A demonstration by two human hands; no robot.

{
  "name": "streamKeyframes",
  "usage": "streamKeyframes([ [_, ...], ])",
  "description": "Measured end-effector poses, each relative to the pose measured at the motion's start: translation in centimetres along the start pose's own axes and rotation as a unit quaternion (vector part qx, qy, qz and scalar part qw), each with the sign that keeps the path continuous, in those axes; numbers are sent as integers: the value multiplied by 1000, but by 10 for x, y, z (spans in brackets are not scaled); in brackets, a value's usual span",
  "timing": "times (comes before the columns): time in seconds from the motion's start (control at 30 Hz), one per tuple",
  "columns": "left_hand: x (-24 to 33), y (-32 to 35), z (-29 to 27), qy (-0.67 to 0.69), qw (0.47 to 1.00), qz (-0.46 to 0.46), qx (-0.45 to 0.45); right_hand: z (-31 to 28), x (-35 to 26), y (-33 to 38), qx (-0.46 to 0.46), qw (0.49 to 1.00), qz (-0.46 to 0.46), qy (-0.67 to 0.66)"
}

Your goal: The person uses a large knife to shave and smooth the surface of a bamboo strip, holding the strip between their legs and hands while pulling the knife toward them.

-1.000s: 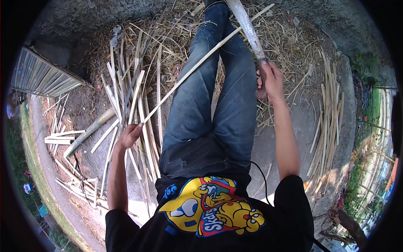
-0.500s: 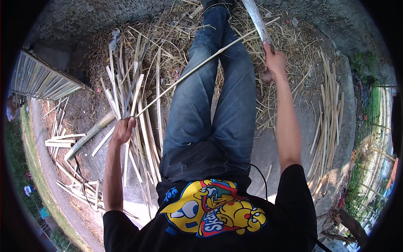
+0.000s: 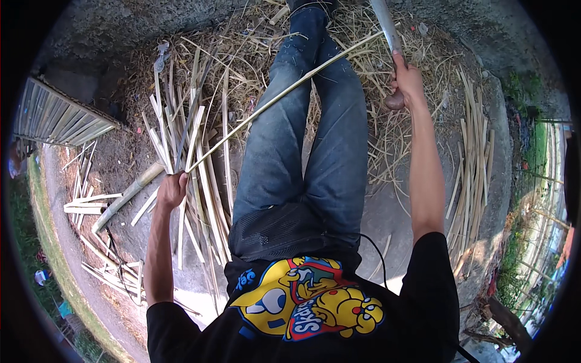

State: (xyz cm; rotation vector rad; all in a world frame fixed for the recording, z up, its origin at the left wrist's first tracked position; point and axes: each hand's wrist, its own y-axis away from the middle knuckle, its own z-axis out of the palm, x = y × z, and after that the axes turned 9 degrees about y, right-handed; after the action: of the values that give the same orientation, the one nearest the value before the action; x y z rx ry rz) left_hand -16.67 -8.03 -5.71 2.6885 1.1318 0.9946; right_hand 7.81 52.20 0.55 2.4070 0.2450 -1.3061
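My left hand [image 3: 172, 190] is closed on the near end of a long, thin bamboo strip [image 3: 284, 94]. The strip slants up across my jeans, its far end near the blade on the right. In my right hand [image 3: 408, 81] is a machete [image 3: 385, 23], gripped by a brown handle with a rounded butt. Its pale metal blade points away from me and runs out of the top of the view. Whether the blade touches the strip's tip, I cannot tell. Split bamboo strips [image 3: 196, 142] lie in a loose bundle just beyond and beside my left hand.
Thin shavings [image 3: 387, 136] litter the ground around my outstretched legs [image 3: 302, 130]. Another bundle of strips [image 3: 475, 151] lies at the right. On the left are a bamboo pole [image 3: 130, 193] and a slatted bamboo panel [image 3: 63, 115]. A rough wall [image 3: 139, 27] stands at the far side.
My right hand has moved to the right with the machete, off the strip it crossed before. My left hand and the strip have shifted slightly left.
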Motion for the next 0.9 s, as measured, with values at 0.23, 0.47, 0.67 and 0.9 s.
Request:
streamKeyframes([
  [0.23,37,-29,9,-3,1000,22,-11,71,28,102,-260,933,-132,211],
  [0.47,10,8,-5,51,998,-11,-22,56,9,47,-94,993,-24,61],
  [0.67,34,-11,27,69,993,-48,-77,71,14,92,-168,977,-36,127],
  [0.9,34,-9,17,151,982,-36,-109,96,11,136,-204,918,-234,247],
])
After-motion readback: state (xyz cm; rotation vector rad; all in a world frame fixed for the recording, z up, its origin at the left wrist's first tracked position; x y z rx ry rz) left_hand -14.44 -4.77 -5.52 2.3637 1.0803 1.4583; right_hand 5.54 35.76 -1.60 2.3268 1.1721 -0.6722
